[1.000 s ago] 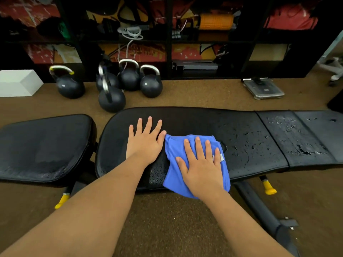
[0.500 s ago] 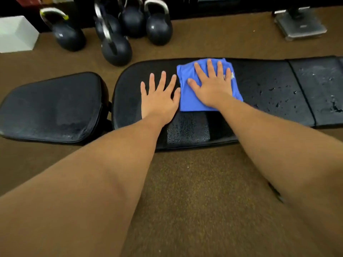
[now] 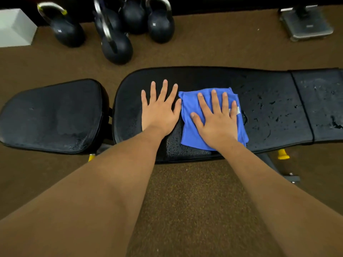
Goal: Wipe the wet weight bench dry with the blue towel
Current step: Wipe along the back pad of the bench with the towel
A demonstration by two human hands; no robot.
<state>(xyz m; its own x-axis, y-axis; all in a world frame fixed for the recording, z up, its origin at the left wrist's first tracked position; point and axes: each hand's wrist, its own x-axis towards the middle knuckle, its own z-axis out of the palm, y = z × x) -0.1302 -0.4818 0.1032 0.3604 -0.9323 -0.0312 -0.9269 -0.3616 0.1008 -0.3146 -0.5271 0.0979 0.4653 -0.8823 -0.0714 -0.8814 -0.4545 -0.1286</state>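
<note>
Towel: the blue towel (image 3: 189,112) lies flat on the long back pad of the weight bench (image 3: 269,101), just right of frame centre, its lower edge short of the pad's near rim.
Right hand: the right hand (image 3: 217,125) presses palm-down on the towel with straight fingers (image 3: 213,101) fanned slightly apart; nothing is pinched.
Left hand: the left hand (image 3: 159,114) rests flat on bare pad just left of the towel, fingers spread, thumb touching or almost touching the cloth's edge.
Just changed: half a second ago the towel sat up against the pad's far edge. It is now drawn back toward the near side, while the left hand keeps its bracing spot.
Meaning: this reads as a return stroke in a back-and-forth wipe across the pad's width, so this strip is likely being covered twice.
Still wet: a patch of fine droplets (image 3: 178,149) shows below the towel at the near rim, and larger beads and smears (image 3: 267,108) cover the pad toward the right of the frame.
Seat pad: the separate seat pad (image 3: 52,115), left of frame, shows a dull film low down; whether it is wet I cannot tell.
Progress: probably early, since most of the wet area lies right of the towel.
Surroundings: kettlebells (image 3: 117,45) stand on the carpet at upper left.
</note>
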